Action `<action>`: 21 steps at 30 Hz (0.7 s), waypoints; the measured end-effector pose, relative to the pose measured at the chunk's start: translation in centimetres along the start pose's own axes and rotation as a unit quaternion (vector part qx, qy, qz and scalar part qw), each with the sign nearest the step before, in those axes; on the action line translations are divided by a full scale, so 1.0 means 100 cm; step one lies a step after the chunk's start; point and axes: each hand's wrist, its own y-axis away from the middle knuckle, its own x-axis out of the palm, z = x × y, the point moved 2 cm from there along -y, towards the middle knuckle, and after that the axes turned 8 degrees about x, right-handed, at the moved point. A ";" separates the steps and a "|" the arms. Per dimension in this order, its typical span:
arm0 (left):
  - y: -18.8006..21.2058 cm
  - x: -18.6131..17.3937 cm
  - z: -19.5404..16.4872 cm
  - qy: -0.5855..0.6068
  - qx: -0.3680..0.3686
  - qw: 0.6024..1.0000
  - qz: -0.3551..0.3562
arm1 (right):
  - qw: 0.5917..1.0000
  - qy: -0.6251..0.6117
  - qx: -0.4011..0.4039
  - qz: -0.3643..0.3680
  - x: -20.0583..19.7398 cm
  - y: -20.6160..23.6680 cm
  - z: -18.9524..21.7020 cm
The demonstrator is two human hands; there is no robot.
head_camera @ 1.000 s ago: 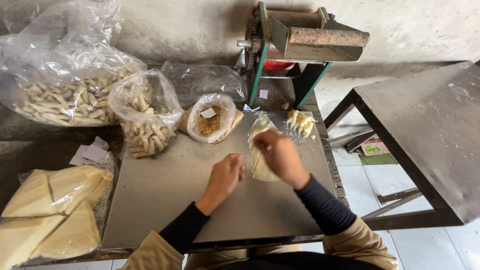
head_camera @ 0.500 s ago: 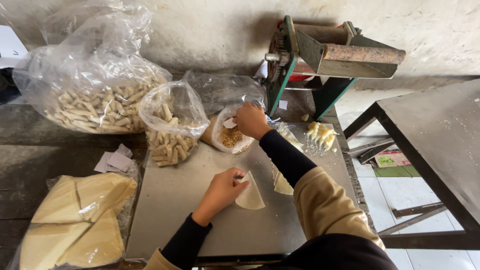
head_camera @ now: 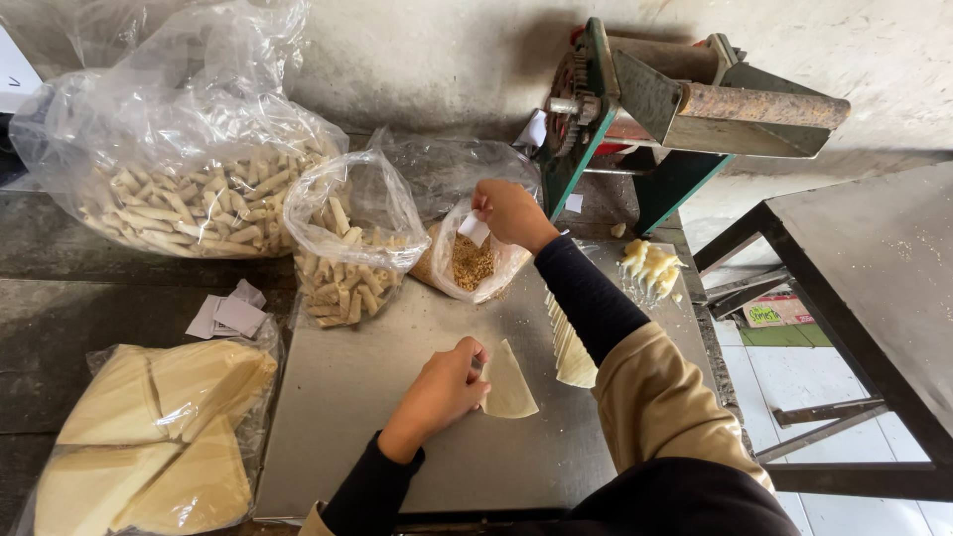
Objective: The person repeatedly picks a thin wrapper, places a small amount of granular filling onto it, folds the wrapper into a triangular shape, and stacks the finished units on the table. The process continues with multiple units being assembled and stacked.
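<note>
Steel worktop (head_camera: 397,437) against grey wall. Left hand (head_camera: 444,390) pins triangular wrapper (head_camera: 510,382), fingers closed on its left edge. Right hand (head_camera: 509,213) nearer filling bag (head_camera: 467,260) beyond wrapper, pinching white scoop (head_camera: 474,229). Wrapper stack (head_camera: 568,342) just right of wrapper.

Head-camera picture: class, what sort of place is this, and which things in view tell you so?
Probably a small home food workshop making rolled snacks. The left hand holds down a wrapper sheet, clear bags of finished rolls stand behind, and a hand-cranked roller machine sits by the wall.
</note>
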 end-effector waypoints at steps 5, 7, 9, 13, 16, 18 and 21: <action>0.001 -0.007 -0.007 -0.009 -0.029 1.000 -0.006 | 0.996 0.040 -0.052 -0.056 0.014 0.009 0.015; 0.001 -0.012 -0.007 -0.048 -0.025 0.998 -0.021 | 0.999 0.036 -0.031 -0.025 0.020 0.008 0.018; 0.001 -0.015 -0.006 -0.064 -0.029 0.997 -0.024 | 1.000 0.013 -0.006 0.000 0.021 0.007 0.017; 0.001 -0.017 -0.002 -0.060 -0.038 0.997 -0.021 | 0.992 -0.077 0.085 0.049 0.011 0.000 0.005; 0.001 -0.017 0.001 -0.051 -0.041 0.998 -0.013 | 0.980 -0.135 0.124 0.075 -0.002 0.001 -0.007; 0.000 -0.018 0.002 -0.033 -0.054 0.998 -0.002 | 0.971 -0.180 0.122 0.095 -0.013 0.008 -0.011; 0.000 -0.020 0.003 -0.025 -0.065 0.998 0.007 | 0.957 -0.237 0.105 0.129 -0.032 0.030 -0.007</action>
